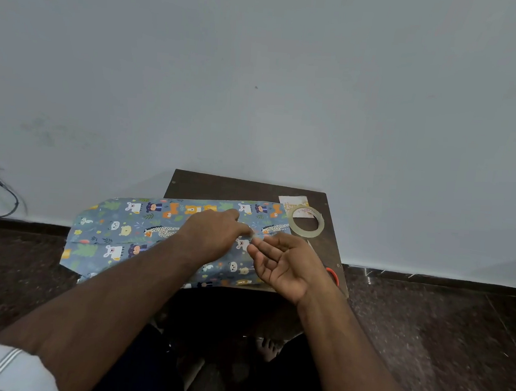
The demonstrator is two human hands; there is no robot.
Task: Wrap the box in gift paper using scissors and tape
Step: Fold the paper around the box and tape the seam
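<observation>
At centre frame, the left hand and right hand are pinching a tape strip over the gift paper covering the box on the surface. The strip could be sticking to itself, or the paper seam slipping.

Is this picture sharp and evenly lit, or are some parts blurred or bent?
Head view: soft, even light, no glare; the gift paper is fairly sharp, the left hand and right hand slightly soft; the wide lens bends the floor line and blurs the corners.
</observation>
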